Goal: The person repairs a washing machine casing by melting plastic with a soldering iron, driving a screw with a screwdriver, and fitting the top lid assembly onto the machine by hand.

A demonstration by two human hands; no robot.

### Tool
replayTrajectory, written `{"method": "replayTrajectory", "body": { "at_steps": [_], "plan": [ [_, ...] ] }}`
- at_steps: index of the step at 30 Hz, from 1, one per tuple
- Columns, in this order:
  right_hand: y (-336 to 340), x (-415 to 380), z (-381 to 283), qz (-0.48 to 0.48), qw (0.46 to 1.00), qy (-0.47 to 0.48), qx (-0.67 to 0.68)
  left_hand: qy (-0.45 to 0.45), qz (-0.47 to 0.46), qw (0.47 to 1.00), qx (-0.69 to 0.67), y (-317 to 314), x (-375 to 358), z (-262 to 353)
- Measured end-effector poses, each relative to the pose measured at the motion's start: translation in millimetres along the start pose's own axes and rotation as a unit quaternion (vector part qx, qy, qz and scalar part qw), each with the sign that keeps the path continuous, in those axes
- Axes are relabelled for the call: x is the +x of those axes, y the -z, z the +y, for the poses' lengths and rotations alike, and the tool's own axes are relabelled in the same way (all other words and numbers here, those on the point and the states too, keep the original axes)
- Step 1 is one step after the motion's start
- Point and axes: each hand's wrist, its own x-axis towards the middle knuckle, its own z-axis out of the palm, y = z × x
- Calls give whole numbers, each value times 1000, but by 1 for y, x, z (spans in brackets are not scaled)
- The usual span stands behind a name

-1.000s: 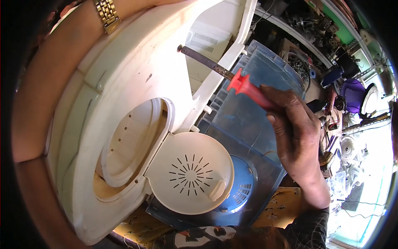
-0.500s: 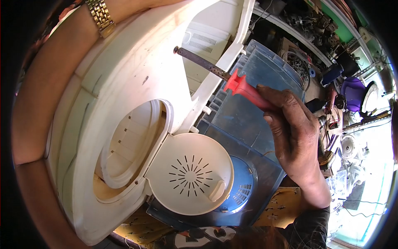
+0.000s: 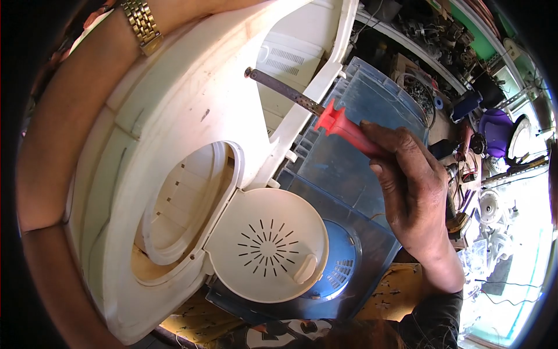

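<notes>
My right hand [image 3: 410, 174] is wrapped round the red handle of a soldering iron [image 3: 351, 132]. The iron's dark perforated barrel points up and left, and its tip overlaps the inner edge of a large white plastic appliance panel [image 3: 203, 125]. Hinged to this panel is a round cream lid [image 3: 267, 244] with slots in a sunburst pattern, swung out beside an oval opening. My left arm [image 3: 81, 99], wearing a gold watch [image 3: 139, 20], reaches along the panel's far left side. The left hand itself lies beyond the top of the frame.
Below the panel are a translucent blue plastic cover [image 3: 360, 122] and a round blue vented lid [image 3: 340, 262]. At right stand a purple container [image 3: 494, 131] and scattered tools and parts. A metal-edged shelf [image 3: 415, 46] holds dark parts at top right.
Almost nothing differs. The panel and the soldering iron appear shifted very slightly in view, while my right hand keeps the same hold.
</notes>
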Motion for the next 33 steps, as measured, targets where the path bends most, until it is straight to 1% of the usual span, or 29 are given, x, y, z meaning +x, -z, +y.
{"method": "replayTrajectory", "body": {
  "at_steps": [2, 5, 8, 11, 13, 15, 17, 23, 26, 33],
  "plan": [
    [0, 0, 1, 0, 1000, -1, -9, 0, 3, 1000, 5, 0, 0, 1],
    [-2, 0, 1, 6, 1000, 3, 0, 24, -12, 1000, -10, 6, -10, 16],
    [-2, 0, 1, 7, 1000, 4, -2, 17, -8, 1000, -20, 4, -10, 15],
    [-2, 0, 0, 7, 1000, 4, -4, -12, 4, 1000, -12, -2, 1, -1],
    [-2, 1, 0, 8, 1000, 4, 1, -28, 0, 999, -24, 7, -18, 15],
    [-3, 0, 1, 9, 1000, 3, 8, -27, 0, 999, -23, 7, -19, 16],
    [-3, 0, 0, 10, 1000, -3, 9, -8, 5, 1000, -6, -1, 0, 0],
    [-1, -1, 1, 9, 1000, 5, -12, -31, 13, 999, -24, -3, 1, -5],
    [-1, -1, 1, 6, 1000, 0, -19, -57, 20, 998, -26, -4, 4, -9],
    [-3, 0, 1, 15, 1000, 7, 6, -46, 21, 998, -25, -5, 3, -9]
  ]
}}
